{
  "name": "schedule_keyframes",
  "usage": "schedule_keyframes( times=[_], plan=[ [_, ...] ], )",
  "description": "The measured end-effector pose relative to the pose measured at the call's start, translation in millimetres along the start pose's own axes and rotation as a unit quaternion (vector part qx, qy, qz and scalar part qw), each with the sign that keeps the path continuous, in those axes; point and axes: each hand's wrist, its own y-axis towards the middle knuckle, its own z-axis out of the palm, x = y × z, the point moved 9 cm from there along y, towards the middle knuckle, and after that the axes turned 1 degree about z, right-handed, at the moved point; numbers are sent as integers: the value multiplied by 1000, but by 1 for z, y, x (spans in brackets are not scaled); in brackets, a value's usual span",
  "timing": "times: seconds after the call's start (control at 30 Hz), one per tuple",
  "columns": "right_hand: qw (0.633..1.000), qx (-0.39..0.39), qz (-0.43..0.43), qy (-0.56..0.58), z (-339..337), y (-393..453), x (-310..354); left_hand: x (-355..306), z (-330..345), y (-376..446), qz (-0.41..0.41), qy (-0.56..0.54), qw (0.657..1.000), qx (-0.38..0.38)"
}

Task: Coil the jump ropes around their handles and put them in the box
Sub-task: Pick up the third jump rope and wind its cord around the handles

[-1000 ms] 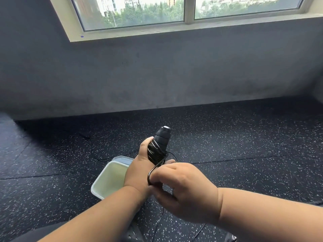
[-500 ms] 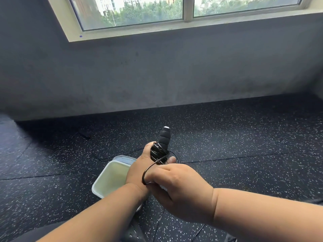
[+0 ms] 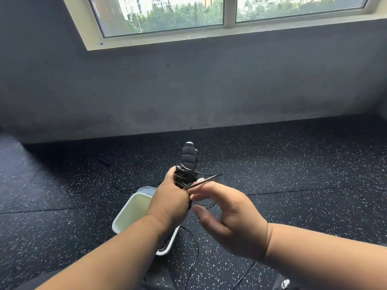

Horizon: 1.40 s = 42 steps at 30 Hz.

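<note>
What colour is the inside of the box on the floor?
The box is pale yellowish-cream inside, with a white rim; only the head view shows it.

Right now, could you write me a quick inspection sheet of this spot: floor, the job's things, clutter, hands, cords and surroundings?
Surface: dark speckled rubber floor, seams between mats.
Job's things: black jump rope handles held upright, rope coils wound round their lower part; pale box on the floor under the left forearm, its visible part empty.
Clutter: small dark object on the floor near the wall; cannot tell what it is.
Hands: left hand grips the handles; right hand guides the rope between its fingertips.
Cables: loose rope trails over the floor towards the person.
Surroundings: grey wall, window showing trees and buildings.
</note>
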Motion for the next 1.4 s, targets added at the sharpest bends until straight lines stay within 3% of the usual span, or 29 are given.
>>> schedule_keyframes(
  times=[0.1, 0.3, 0.43, 0.53, 0.6, 0.77, 0.87, 1.2, 1.3, 1.4],
  plan=[
    [993, -12, 80, 91, 0, 0, -13, -2, -3, -2, 1, -18, 1000, -5],
    [986, -44, 118, 109, -6, 3, -19, -1, -9, 3, 18, -35, 999, -20],
    [963, -136, 182, 146, -25, -1, -41, 1, -20, 6, 10, -47, 998, -38],
    [926, -188, 263, 194, -34, -2, -61, 2, -23, 6, 4, -60, 998, -36],
    [932, -147, 275, 184, -30, 2, -68, 1, -19, 4, 7, -69, 997, -23],
    [973, -9, 186, 134, -14, 16, -42, 2, -8, 5, 11, -69, 998, -5],
    [964, 51, 181, 190, 2, 13, -30, 4, -4, 7, 8, -73, 997, 3],
    [946, 63, 262, 180, 32, -3, -53, 7, 1, 1, -17, -15, 1000, -7],
    [954, 63, 256, 140, 34, -5, -57, 9, 7, -2, -27, 2, 1000, 3],
    [949, 80, 226, 205, 34, -6, -49, 8, 3, -3, -34, 2, 999, -7]
  ],
)
